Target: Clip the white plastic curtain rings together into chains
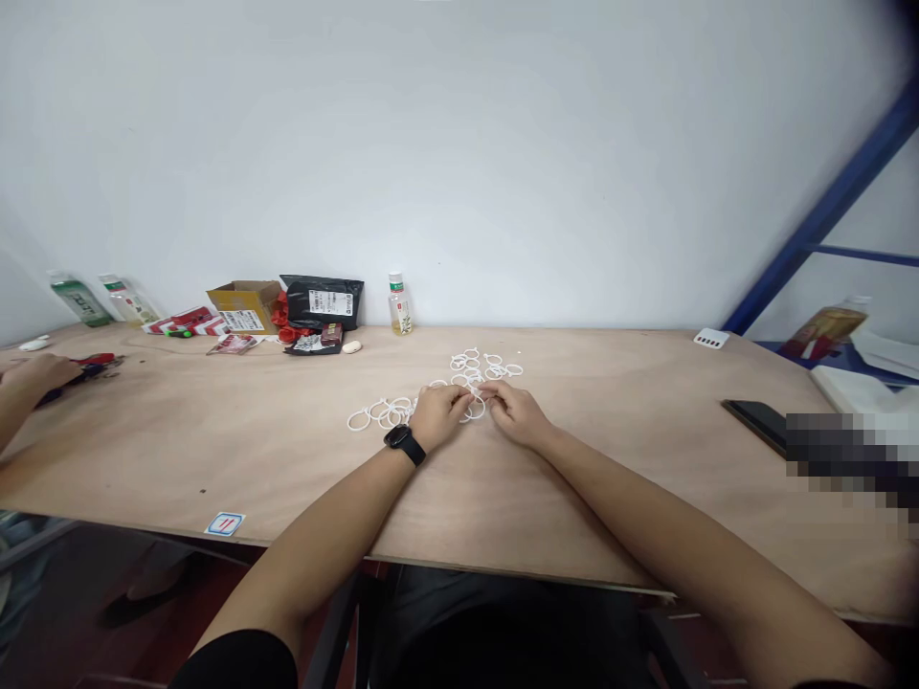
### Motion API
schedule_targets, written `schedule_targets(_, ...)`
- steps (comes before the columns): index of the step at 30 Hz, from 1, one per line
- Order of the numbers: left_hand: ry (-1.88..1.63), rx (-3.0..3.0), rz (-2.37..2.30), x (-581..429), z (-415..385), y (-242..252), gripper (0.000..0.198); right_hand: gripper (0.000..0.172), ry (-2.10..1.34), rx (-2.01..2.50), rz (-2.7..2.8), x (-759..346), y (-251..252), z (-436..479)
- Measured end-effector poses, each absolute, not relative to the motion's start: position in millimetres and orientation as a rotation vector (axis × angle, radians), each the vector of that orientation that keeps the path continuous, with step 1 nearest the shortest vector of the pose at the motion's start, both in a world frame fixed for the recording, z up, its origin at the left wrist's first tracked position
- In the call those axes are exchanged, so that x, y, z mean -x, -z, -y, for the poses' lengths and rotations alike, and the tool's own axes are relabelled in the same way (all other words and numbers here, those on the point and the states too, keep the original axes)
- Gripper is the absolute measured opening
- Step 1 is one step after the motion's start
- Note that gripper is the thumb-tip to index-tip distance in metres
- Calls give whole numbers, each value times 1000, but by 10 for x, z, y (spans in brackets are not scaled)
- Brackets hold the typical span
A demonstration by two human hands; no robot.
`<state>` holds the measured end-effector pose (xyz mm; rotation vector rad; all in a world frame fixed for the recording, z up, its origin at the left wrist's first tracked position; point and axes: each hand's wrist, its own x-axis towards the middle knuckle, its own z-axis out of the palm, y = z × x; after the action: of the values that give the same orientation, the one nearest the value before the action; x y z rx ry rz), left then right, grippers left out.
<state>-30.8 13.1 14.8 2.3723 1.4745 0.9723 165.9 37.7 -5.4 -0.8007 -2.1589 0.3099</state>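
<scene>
Near the middle of the wooden table, my left hand [439, 417] and my right hand [520, 413] meet at one white plastic ring [477, 413]. Each hand has its fingers pinched at the ring's upper part, where a small tab or joint seems to be. The ring looks like a looped cable tie. Linked or overlapping white loops [388, 413] lie just left of my left hand. More loops [494, 364] lie beyond my fingertips. My left wrist wears a black watch [405, 442]. My fingers partly hide the held ring.
Along the wall stand a drink bottle [400, 306], a black parcel bag [323, 302] and an open carton [248, 306]. Another person's hand [39, 375] works at far left. A phone [755, 423] and a white charger block [710, 339] lie at right.
</scene>
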Motion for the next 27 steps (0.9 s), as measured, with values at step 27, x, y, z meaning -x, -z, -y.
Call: schedule_targets(27, -716, -2604, -1422, 208, -53, -153, 25, 16, -596, 930, 1992, -1527, 49, -374)
